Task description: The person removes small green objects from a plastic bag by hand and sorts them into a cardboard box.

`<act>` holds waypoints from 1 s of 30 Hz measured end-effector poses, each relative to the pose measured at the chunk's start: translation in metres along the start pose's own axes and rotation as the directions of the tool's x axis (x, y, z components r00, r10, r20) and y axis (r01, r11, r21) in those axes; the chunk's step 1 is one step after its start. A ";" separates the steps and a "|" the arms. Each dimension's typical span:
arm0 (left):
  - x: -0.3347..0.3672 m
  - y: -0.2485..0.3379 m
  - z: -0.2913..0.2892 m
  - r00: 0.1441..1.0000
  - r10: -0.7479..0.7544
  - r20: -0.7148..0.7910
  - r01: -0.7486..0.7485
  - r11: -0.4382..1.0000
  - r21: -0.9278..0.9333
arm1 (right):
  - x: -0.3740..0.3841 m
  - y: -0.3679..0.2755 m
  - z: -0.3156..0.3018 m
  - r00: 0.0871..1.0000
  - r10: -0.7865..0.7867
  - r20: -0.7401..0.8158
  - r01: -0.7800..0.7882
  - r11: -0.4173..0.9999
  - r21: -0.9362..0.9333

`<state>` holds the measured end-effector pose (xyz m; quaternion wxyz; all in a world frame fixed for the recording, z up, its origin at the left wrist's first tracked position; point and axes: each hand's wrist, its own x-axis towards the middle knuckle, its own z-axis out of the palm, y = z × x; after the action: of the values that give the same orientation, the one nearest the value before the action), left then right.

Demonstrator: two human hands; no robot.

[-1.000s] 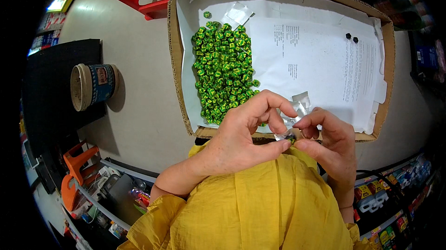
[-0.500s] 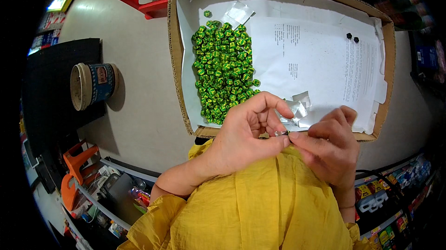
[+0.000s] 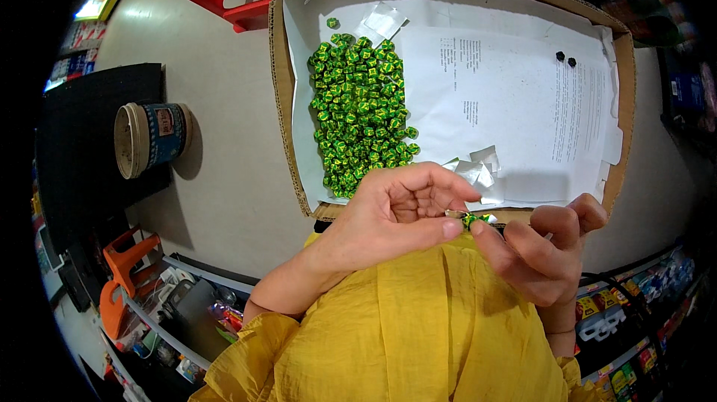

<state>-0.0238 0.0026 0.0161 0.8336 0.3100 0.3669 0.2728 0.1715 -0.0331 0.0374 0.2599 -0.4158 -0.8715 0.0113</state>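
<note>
Green piece: a small foil-wrapped lump (image 3: 469, 221), green and yellow with silver ends, is sitting between the two hands, just past the box's near edge.
Left hand: the left hand (image 3: 407, 211) is gripping the piece's left end by the thumb tip, its index finger arching clear.
Right hand: the right hand (image 3: 541, 245) is touching the piece with its thumb tip, the other fingers curling; whether it is gripping, I cannot tell.
Foil: silver squares (image 3: 487, 187) are lying just beyond the hands; another square (image 3: 384, 22) is resting near the far edge.
Pile: many green-and-yellow lumps (image 3: 358, 103) are crowding the left side, one (image 3: 332, 22) sitting apart.
Dark bits: two black pieces (image 3: 566, 59) are lying at the far right.
Box: a shallow cardboard box (image 3: 278, 73) is holding these on white paper (image 3: 515, 103).
Surroundings: a bucket (image 3: 166, 133) is standing to the left, a red stool (image 3: 246, 10) beyond.
</note>
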 end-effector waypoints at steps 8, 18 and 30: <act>-0.003 -0.001 0.006 0.985 0.120 -0.125 -0.112 0.991 0.067 | -0.004 0.005 0.011 0.908 0.416 -0.035 -0.344 0.793 0.502; 0.001 -0.016 0.006 0.887 0.450 -0.107 -0.418 0.879 0.230 | 0.002 -0.012 0.020 0.465 0.673 0.575 -0.507 -0.330 0.797; 0.003 -0.022 0.015 0.864 0.441 -0.244 -0.417 0.897 0.143 | 0.005 -0.017 0.027 0.450 0.709 0.543 -0.470 -0.329 0.819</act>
<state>-0.0056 -0.0146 0.0070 0.6799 0.3790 0.4105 0.4750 0.1439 -0.0353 0.0208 0.4875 -0.5242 -0.2521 0.6512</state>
